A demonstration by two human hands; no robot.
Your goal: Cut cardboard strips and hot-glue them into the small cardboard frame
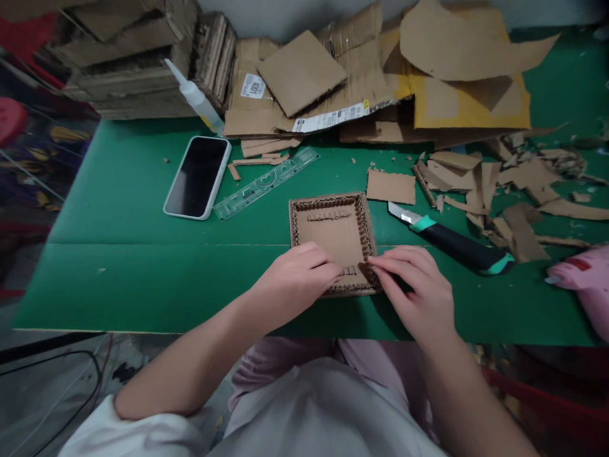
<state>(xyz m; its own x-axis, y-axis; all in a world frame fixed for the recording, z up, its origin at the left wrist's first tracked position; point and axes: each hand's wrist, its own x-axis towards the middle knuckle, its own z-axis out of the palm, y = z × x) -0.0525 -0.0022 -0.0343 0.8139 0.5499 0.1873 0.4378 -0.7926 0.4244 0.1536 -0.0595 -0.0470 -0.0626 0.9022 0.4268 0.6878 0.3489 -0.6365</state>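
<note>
Cardboard tray (328, 240) sits on counter (128, 273), left hand (301, 273) over it, right hand (422, 289) at its right wall; whether either grip is closed cannot be determined. White label (253, 86) bears inverted digits; label strip (332, 118) illegible.

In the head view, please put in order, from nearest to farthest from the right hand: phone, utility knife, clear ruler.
1. Utility knife: just beyond the right hand.
2. Clear ruler: to the left, farther back.
3. Phone: farther left, beside the ruler's left end.
</note>
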